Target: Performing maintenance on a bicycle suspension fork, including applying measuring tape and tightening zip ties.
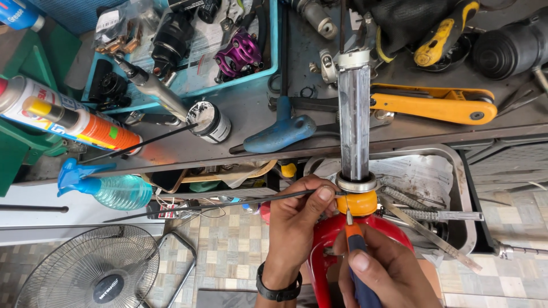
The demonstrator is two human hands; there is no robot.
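Cluttered with tools, the tabletop [251, 114] runs across the view above my hands, with tiled floor and a fan [85, 268] below to the left. A teal tray [273, 54] of parts sits at the far left of it, spray cans [74, 120] and a blue spray bottle [108, 188] left of that, a blue T-handle key [279, 128] just above my left hand, and a yellow-handled tool [439, 102] up to the right. A metal bin [465, 217] with papers lies right of my hands.

Straight ahead of both hands stands the red fork [334, 239], its steel steerer tube [354, 125] rising away from me to the tabletop edge. I judge it heavy and rigid; the polished tube looks slippery, so the red crown is the better hold. An orange seal [358, 203] and a metal ring [357, 182] sit at the tube's base, touching my fingertips.

My left hand [297, 228] is closed, pinching a thin black rod [228, 204] against the ring. My right hand [388, 274] grips a screwdriver [354, 242], tip at the seal.
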